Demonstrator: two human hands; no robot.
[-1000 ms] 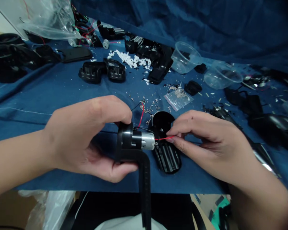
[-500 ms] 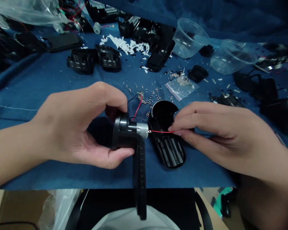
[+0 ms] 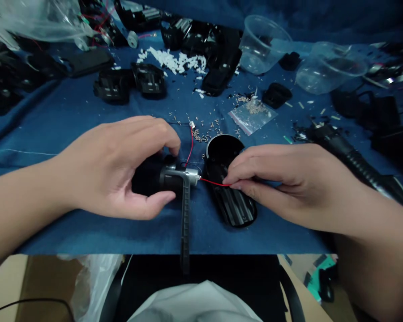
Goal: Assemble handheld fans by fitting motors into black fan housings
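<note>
Head view: wire handling in hand; right hand (image 3: pixel 295 188) pinches red wire (image 3: pixel 212 182) from motor (image 3: pixel 192 177) above tabletop (image 3: pixel 121 237); left hand (image 3: pixel 110 165) wide around black housing (image 3: pixel 171 182), grip unclear; next move calls for slack wire

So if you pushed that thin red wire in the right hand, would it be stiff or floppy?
Probably floppy: the thin red wire bows slightly between the right hand and the small silver metal motor. It's likely very light, being so slim. Its joint might be fragile, since the motor-end contact looks tiny.
</note>
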